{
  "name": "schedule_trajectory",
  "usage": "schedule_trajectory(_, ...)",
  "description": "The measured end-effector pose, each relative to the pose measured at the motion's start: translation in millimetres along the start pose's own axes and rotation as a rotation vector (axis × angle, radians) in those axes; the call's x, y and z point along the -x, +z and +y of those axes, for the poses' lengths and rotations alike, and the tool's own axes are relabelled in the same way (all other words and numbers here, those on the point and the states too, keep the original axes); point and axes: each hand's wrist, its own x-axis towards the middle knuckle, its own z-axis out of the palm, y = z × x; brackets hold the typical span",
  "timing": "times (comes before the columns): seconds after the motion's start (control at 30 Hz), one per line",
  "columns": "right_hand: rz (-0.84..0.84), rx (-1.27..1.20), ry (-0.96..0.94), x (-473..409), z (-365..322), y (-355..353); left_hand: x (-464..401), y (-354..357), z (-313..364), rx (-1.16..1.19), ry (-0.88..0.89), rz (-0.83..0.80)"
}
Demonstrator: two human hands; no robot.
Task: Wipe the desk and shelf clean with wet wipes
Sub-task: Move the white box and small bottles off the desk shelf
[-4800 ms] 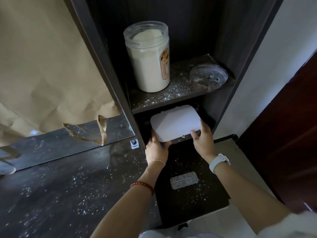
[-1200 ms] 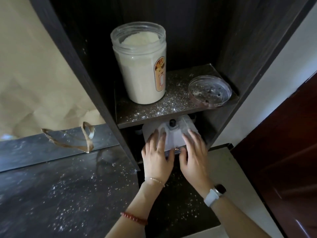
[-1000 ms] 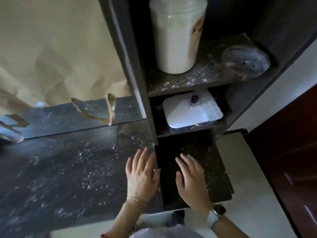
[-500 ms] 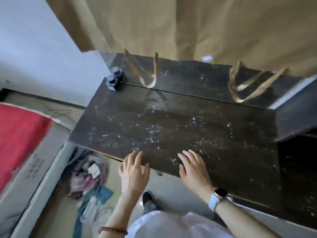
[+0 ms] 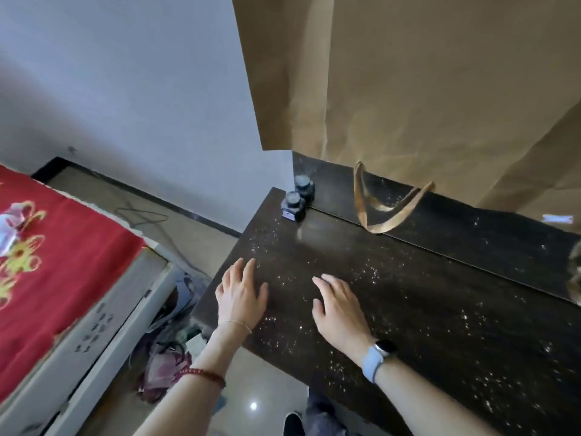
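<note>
A dark wooden desk (image 5: 424, 297) speckled with white crumbs fills the right half of the head view. My left hand (image 5: 240, 292) hovers flat over the desk's left end, fingers straight and empty. My right hand (image 5: 341, 305), with a watch on the wrist, is spread over the desk beside it, also empty. No wet wipe is in view, and the shelf is out of frame.
A small dark ink bottle (image 5: 294, 205) stands at the desk's far left corner against a mirror (image 5: 440, 215). Brown paper (image 5: 408, 89) covers the mirror above, with a torn strip (image 5: 386, 212) curling down. A bed with a red cover (image 5: 53, 262) lies left.
Both hands left the white box on the lower shelf and drew back. The view swung left from the shelf to the desk's left end, with both hands now over the desktop.
</note>
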Motion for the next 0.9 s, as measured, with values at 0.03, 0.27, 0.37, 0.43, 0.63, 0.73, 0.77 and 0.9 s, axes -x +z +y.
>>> schedule_trajectory(0.03,0.0,-0.004,0.001,-20,-1,-3,-11,3,-1,-0.002,-0.02,-0.028)
schedule_trajectory(0.27,0.066,0.009,0.064,-160,-5,-5,-41,47,-28,-0.136,-0.168,-0.222)
schedule_trajectory(0.37,0.078,0.108,0.012,-194,-10,2,-39,54,-32,-0.15,-0.174,-0.211)
schedule_trajectory(0.43,0.066,0.184,-0.004,-205,-14,10,-39,55,-33,-0.153,-0.178,-0.213)
schedule_trajectory(0.63,0.107,0.164,-0.042,-208,-15,23,-39,56,-35,-0.135,-0.176,-0.213)
schedule_trajectory(0.73,0.042,0.078,-0.06,-204,-19,24,-40,57,-36,-0.123,-0.167,-0.218)
schedule_trajectory(0.77,0.023,0.059,-0.054,-200,-20,24,-40,57,-37,-0.117,-0.163,-0.225)
schedule_trajectory(0.9,-0.02,-0.005,0.036,-163,-19,21,-44,56,-39,-0.094,-0.149,-0.293)
